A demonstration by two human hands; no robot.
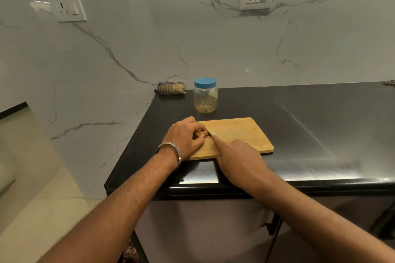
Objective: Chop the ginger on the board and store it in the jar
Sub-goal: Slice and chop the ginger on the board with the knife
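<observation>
Single head-worn wide-angle view, looking forward and down from above the near edge of the black counter [299, 117]. Both forearms enter from the bottom. The cutting board [241, 134] sits near centre frame; the marble wall [192, 38] fills the upper half.

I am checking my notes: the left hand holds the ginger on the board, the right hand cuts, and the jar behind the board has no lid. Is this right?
Not quite: the head view shows the jar closed with a blue lid. The rest stands: left hand holds the ginger on the board, right hand cuts.
</observation>
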